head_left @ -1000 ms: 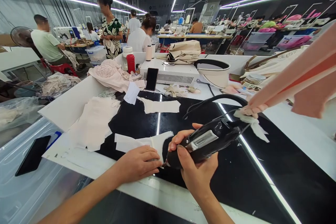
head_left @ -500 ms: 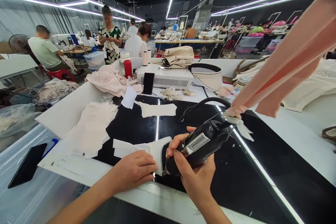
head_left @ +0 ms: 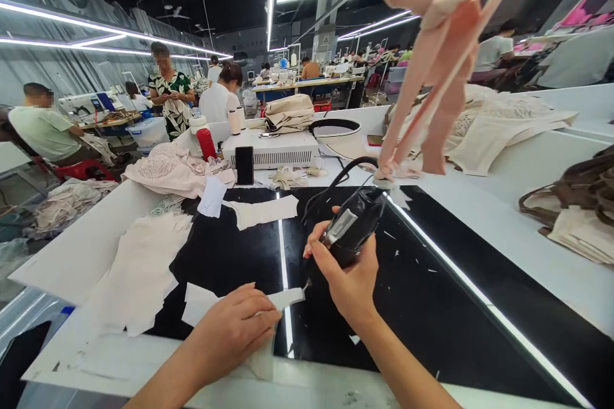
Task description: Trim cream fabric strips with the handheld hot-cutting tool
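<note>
My right hand (head_left: 350, 281) is wrapped round a black corded handheld power tool (head_left: 359, 230) with a silver plate on its side. The tool's narrow tip points down at the end of a white fabric piece (head_left: 290, 296); whether the two touch I cannot tell. Palm down, my left hand (head_left: 240, 323) lies flat on that piece and hides its middle. Knotted pink cloth strips (head_left: 432, 77) hang from above and meet the tool's upper end. Beneath everything is a glossy black work surface (head_left: 407, 307). Small white scraps lie on it, right of my right hand.
Pale fabric pieces (head_left: 139, 268) are stacked at the left, with another piece (head_left: 263, 209) further back. A phone (head_left: 244, 165) leans against a white box (head_left: 283, 156) beside a red bottle (head_left: 205, 142). Brown straps (head_left: 575, 185) lie at the right. Several people sit or stand beyond the table.
The tool has moved up and away from me, and the dark-edged part of the fabric by its tip is no longer seen. New scraps show at the right. The camera view has turned rightward.
</note>
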